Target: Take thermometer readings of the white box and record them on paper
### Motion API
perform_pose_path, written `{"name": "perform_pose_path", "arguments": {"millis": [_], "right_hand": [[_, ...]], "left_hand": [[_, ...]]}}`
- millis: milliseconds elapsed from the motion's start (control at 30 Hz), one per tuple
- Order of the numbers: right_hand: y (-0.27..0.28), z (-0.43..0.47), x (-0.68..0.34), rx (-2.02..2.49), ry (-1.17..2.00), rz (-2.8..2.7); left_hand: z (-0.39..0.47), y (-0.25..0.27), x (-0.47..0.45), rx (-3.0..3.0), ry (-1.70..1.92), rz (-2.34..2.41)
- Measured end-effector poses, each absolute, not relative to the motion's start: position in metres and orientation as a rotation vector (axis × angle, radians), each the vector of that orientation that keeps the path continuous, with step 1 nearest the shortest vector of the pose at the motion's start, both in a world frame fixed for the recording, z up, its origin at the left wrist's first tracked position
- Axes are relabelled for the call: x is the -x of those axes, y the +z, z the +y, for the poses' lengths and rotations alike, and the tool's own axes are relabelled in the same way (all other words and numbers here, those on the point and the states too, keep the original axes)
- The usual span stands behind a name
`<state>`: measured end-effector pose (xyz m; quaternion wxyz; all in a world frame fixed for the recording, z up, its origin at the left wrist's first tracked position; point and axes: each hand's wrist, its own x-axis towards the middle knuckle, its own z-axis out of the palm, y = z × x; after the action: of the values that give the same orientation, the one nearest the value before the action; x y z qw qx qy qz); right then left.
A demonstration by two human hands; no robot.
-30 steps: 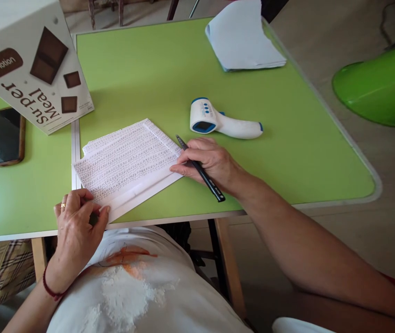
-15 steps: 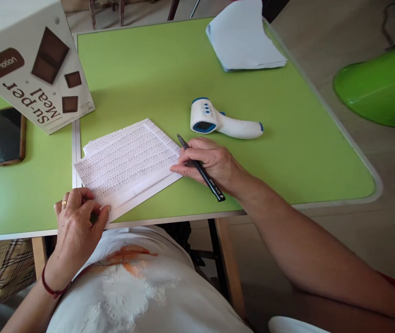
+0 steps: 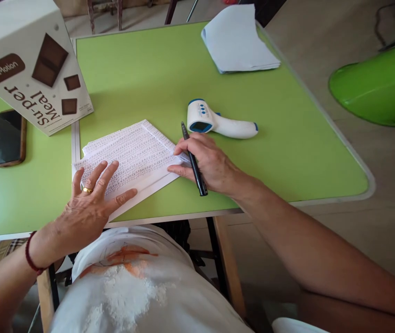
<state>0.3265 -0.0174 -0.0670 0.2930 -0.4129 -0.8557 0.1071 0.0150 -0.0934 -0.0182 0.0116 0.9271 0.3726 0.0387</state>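
Note:
Sheets of paper (image 3: 138, 155) covered in rows of small handwriting lie at a slant near the table's front edge, the lower border of the top sheet blank. My left hand (image 3: 91, 201), a ring on one finger, rests on their left part with fingers spread. My right hand (image 3: 207, 162) has a black pen (image 3: 194, 164) tucked between its fingers, tip pointing up and away from the page. The thumb and index finger of that hand are at the sheets' right edge; whether they pinch the paper is hard to see.
A white and blue infrared thermometer (image 3: 221, 122) lies just beyond my right hand. A NutriMotion box (image 3: 27, 69) stands at the left, beside a phone (image 3: 9, 138). Folded white papers (image 3: 237, 41) lie on the far side of the green table (image 3: 141, 69). A green chair (image 3: 378, 88) is at the right.
My left hand has moved from the papers' lower left corner up onto the writing, its fingers opening out flat. The pen has turned more upright in my right hand.

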Motion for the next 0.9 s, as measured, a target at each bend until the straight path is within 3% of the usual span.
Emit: {"name": "perform_pose_path", "arguments": {"millis": [500, 700, 900], "right_hand": [[-0.067, -0.017, -0.325, 1.102, 0.369, -2.301], [-0.061, -0.028, -0.315, 0.994, 0.046, -2.423], [-0.056, -0.029, -0.306, 0.571, -0.101, -2.674]], "left_hand": [[-0.048, 0.005, -0.028, -2.876, -0.282, 0.851], [-0.053, 0.004, -0.028, -2.910, -0.268, 0.853], [-0.061, 0.009, -0.027, -2.929, -0.283, 0.907]]}}
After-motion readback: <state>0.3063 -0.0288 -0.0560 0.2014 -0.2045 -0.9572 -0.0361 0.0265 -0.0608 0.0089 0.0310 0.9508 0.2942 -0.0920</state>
